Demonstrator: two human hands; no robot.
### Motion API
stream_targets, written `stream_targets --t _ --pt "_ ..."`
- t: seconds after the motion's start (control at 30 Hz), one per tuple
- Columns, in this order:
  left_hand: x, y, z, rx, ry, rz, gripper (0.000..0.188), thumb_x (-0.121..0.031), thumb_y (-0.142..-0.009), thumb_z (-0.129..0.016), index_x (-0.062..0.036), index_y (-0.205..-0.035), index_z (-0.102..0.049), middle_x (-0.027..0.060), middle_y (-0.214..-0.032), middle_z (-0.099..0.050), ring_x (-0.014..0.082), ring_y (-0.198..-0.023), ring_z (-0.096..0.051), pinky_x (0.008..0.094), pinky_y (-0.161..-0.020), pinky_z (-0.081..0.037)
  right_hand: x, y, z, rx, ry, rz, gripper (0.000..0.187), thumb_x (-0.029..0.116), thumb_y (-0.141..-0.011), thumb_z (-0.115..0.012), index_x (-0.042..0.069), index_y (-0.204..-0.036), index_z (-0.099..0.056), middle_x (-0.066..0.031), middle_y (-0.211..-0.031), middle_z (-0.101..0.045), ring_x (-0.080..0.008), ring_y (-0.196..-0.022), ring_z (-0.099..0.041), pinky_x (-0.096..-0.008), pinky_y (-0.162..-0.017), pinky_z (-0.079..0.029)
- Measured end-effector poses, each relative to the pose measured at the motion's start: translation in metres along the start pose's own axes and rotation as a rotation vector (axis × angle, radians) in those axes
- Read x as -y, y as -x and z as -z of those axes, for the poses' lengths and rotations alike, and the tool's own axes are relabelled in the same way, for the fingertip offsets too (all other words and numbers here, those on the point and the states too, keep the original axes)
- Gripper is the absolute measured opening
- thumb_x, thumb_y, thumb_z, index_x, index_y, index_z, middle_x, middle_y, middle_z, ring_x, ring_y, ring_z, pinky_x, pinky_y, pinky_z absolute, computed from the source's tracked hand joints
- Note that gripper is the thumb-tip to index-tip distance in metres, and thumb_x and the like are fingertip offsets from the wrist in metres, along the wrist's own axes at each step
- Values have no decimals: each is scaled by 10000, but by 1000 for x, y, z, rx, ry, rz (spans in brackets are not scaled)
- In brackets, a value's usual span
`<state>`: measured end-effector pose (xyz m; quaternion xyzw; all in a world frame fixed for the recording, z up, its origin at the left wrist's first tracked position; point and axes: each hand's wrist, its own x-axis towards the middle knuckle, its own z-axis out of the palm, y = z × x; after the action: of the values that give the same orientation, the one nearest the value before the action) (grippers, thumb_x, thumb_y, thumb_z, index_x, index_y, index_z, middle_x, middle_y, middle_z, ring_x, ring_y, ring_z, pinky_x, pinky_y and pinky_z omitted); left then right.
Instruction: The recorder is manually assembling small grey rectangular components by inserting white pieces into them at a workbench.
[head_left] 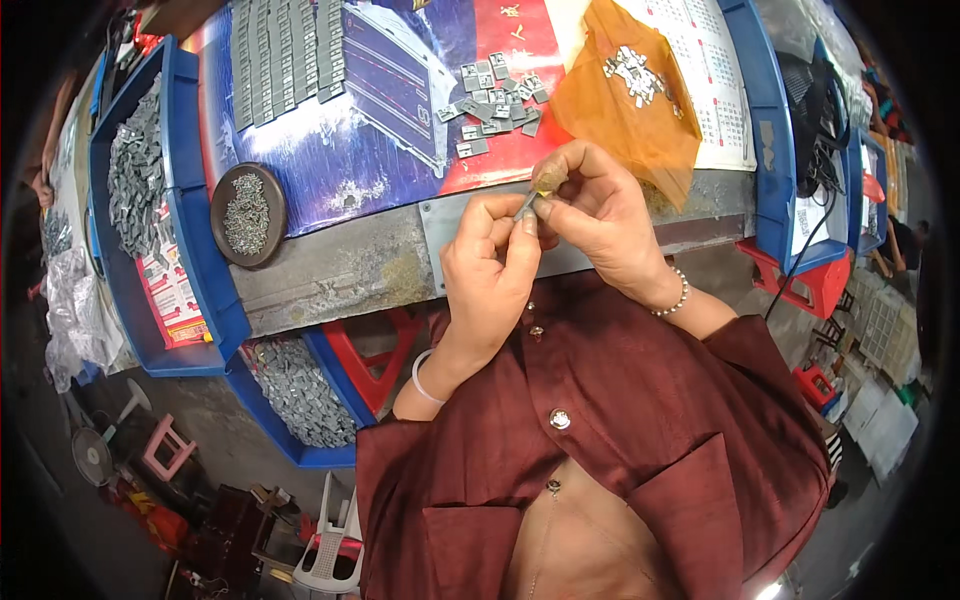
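Close together over the table's near edge, both hands are closed in pinches. My left hand (487,270) grips a small grey piece (526,206) between thumb and fingertips. My right hand (612,228) holds a small tool with a rounded, worn brownish-yellow end (549,179), its tip meeting the grey piece; fingers hide most of it. Just beyond lies a loose cluster of grey rectangular pieces (497,100) on a red and blue printed sheet. To their right, small white and silvery pieces (636,76) rest on an orange-brown sheet (590,100).
At left, a brown round dish (222,205) contains tiny metal parts, beside a blue bin (180,110) of grey pieces. Rows of grey pieces (288,60) lie at the far left of the printed sheet. Another blue bin (335,375) sits below the table; a blue tray (770,150) stands right.
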<state>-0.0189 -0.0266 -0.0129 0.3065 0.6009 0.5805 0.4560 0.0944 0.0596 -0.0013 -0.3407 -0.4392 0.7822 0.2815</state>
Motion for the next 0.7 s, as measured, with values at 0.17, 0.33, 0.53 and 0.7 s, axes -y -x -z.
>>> stream_targets --t 0.17,0.33,0.53,0.7 --pt "-8 1 -6 7 51 -7 84 -9 -906 -536 38 -975 -528 93 -718 -681 95 -664 -635 236 -620 -515 5 5 1 -1 8 27 171 -18 -838 -551 -7 -997 -488 -30 -920 -534 -68 -778 -536 -221 -651 -488" --pt "-8 2 -10 13 32 -13 71 -6 -903 -542 35 -960 -527 92 -712 -679 92 -663 -633 234 -618 -512 2 8 7 4 7 53 185 -29 -820 -527 4 -999 -491 -22 -889 -531 -66 -769 -518 -226 -651 -466" --pt "-5 3 -13 6 -141 -28 75 -12 -906 -542 39 -959 -529 91 -735 -672 96 -663 -624 232 -605 -508 -2 8 9 -1 -100 -40 176 -21 -808 -522 14 -977 -491 -17 -881 -530 -67 -770 -514 -226 -664 -458" --pt "2 -1 -13 4 -427 -7 81 -37 -921 -539 32 -964 -536 80 -736 -652 85 -651 -600 230 -579 -505 -11 5 14 -8 -109 -79 191 -40 -812 -533 23 -988 -494 -16 -924 -522 -81 -845 -518 -235 -753 -448"
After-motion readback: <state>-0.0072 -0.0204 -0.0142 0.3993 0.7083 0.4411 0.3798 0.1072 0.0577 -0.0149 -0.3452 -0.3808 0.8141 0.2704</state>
